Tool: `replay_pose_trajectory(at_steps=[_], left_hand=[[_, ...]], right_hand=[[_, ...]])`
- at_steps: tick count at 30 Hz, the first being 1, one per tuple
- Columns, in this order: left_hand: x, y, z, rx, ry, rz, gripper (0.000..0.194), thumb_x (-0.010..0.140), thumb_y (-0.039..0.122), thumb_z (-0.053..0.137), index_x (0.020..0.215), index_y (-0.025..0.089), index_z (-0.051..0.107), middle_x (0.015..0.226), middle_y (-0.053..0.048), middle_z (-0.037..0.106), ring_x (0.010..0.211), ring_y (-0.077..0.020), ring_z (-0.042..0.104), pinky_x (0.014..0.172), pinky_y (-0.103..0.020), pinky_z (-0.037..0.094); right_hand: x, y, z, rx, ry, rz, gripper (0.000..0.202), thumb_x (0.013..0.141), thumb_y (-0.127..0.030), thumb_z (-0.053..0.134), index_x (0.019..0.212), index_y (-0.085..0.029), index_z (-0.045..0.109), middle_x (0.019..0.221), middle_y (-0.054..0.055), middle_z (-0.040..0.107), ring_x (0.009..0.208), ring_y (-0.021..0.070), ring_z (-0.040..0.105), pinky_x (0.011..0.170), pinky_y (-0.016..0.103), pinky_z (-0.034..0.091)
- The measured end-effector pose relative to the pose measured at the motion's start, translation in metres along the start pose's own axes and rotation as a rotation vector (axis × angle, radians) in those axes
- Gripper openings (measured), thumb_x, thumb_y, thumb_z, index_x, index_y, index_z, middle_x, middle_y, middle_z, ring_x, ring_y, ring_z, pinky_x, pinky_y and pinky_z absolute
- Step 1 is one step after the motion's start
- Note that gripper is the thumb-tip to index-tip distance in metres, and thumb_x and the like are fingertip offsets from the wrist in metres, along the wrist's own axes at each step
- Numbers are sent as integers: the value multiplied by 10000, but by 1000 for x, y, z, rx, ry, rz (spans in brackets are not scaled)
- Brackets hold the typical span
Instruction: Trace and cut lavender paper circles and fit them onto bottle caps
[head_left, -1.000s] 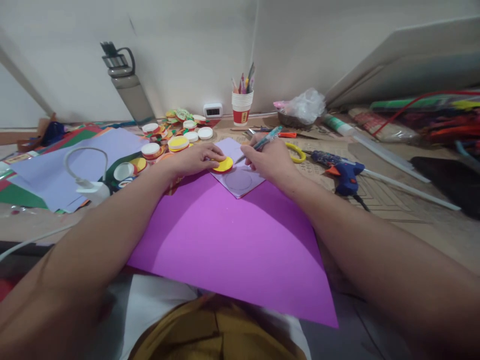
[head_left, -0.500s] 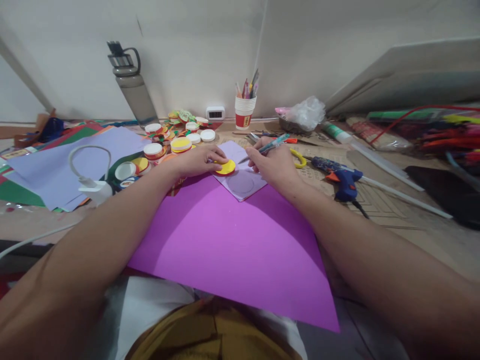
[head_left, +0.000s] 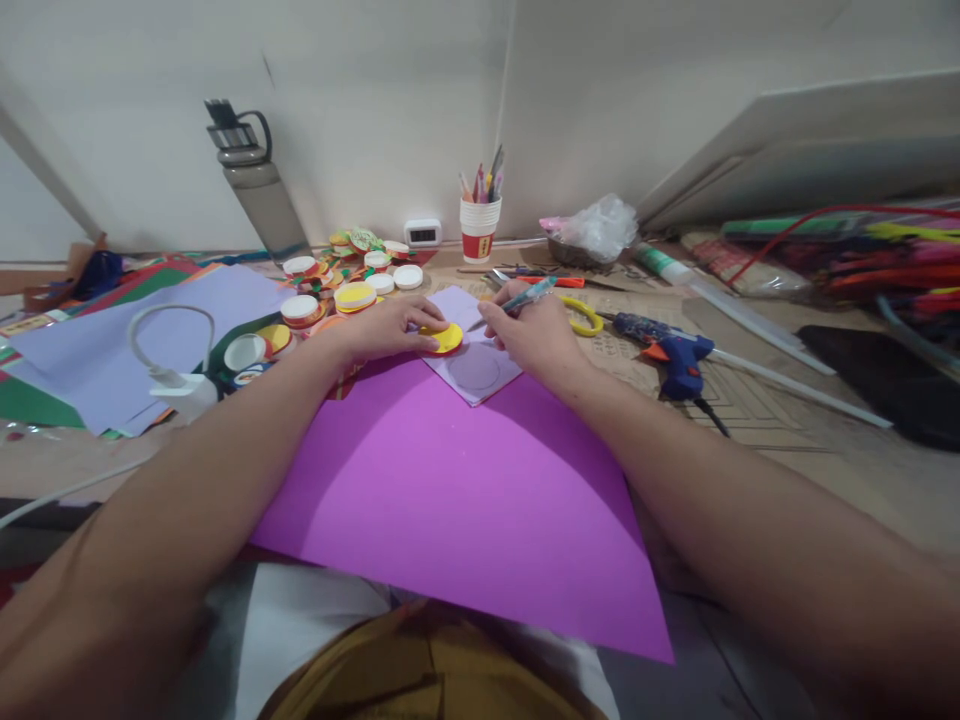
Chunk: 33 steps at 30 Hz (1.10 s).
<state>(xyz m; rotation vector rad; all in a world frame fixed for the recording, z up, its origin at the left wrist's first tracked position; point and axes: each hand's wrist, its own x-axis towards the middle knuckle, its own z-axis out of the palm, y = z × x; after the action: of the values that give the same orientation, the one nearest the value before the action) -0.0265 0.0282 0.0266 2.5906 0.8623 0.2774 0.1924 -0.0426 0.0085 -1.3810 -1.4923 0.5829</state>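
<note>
My left hand (head_left: 388, 328) has its fingers on a round yellow disc (head_left: 445, 340) with a red edge, gripping it flat against light purple paper (head_left: 457, 298). A blue, clear-barrelled pen (head_left: 529, 297) is pinched in my right hand (head_left: 536, 335), its tip low over the paper just right of the disc. Nearer me on that paper, a drawn circle (head_left: 474, 370) shows. Underneath lies a large bright purple sheet (head_left: 465, 500), which reaches past the table's front edge toward my lap.
Bottle caps and paper discs (head_left: 301, 310) are heaped at left, near purple sheets (head_left: 142, 330) and a white charger (head_left: 184, 392). Behind stand a water bottle (head_left: 262, 195) and a cup of pens (head_left: 480, 228). Yellow-handled scissors (head_left: 583, 316) and a blue glue gun (head_left: 686, 365) lie at right.
The whole view has shifted slightly, so things sit a little farther left. Both hands keep their holds on the disc and the pen, with hardly any movement over the paper.
</note>
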Motion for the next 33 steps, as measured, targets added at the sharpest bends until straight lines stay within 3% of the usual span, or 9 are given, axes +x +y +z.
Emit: replay_pose_trajectory(at_steps=[9,23,29,33], left_hand=[[2,7,-4,1,-21,-11,363,847,465,629,1118,270,770,1252,-60,674,1185,-238,589,1081,-384,410],[4,-5,-2,35,-20,-1,427,843,510,626,1150,242,753,1290,-66,649,1199,-240,571,1089,-385,403],[6,-7,-4,94,-80,13,383,908,405,529,1174,223,735,1336,-66,627,1220,-215,557,1118,-369,372],[6,-8,-4,107,-88,27,393,905,368,519,1208,213,714,1345,-67,623,1222,-209,552,1122,-365,365]], right_hand=[[-2,-2,-1,-8,-32,-1,195,858,-295,608,693,-222,534,594,-4,609,590,155,607,633,293,527],[-3,-6,-3,-35,-39,7,176,857,-276,624,711,-214,546,604,2,622,594,158,601,640,304,522],[-6,-11,-4,8,-66,33,196,850,-239,626,679,-215,533,545,-12,590,511,149,579,550,288,484],[-9,-10,-2,11,-102,-35,195,851,-239,635,682,-217,541,573,-6,610,525,149,580,560,291,479]])
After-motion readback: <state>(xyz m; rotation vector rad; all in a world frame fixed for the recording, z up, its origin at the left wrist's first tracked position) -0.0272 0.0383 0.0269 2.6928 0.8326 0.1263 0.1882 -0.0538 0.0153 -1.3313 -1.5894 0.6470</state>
